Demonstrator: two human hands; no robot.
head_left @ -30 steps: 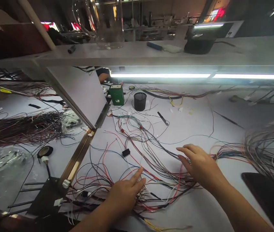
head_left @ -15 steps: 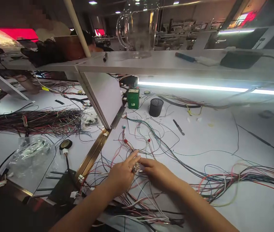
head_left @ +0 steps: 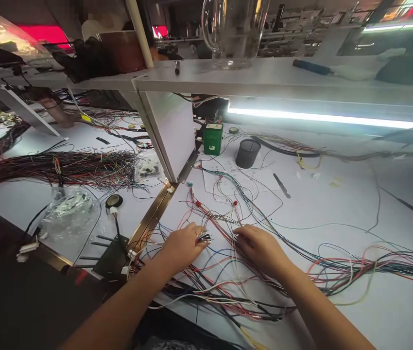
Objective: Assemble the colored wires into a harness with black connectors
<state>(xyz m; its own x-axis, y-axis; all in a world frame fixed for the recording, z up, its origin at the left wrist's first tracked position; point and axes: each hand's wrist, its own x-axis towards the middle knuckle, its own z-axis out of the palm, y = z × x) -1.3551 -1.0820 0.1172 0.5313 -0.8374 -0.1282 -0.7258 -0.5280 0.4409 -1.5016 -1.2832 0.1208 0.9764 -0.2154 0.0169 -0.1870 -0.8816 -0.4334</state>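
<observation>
A tangle of thin coloured wires [head_left: 228, 272] spreads over the white table [head_left: 337, 204]. My left hand [head_left: 181, 246] pinches a small bunch of metal-tipped wire ends [head_left: 204, 237] between thumb and fingers. My right hand [head_left: 261, 248] lies palm down on the wires a little to the right, fingers curled onto several strands. A thick wire bundle [head_left: 374, 267] runs off to the right edge.
A green box [head_left: 213, 139] and a black mesh cup [head_left: 247, 153] stand at the back under a lit shelf [head_left: 283, 80] with a glass jug [head_left: 232, 31]. A white divider panel [head_left: 172, 133] stands left of centre. More wire bundles [head_left: 64, 167] and a plastic bag [head_left: 68, 214] lie left.
My hands were together at the wire ends; now the right hand has moved right and down onto the strands. The left hand keeps the wire ends. The view has tilted slightly.
</observation>
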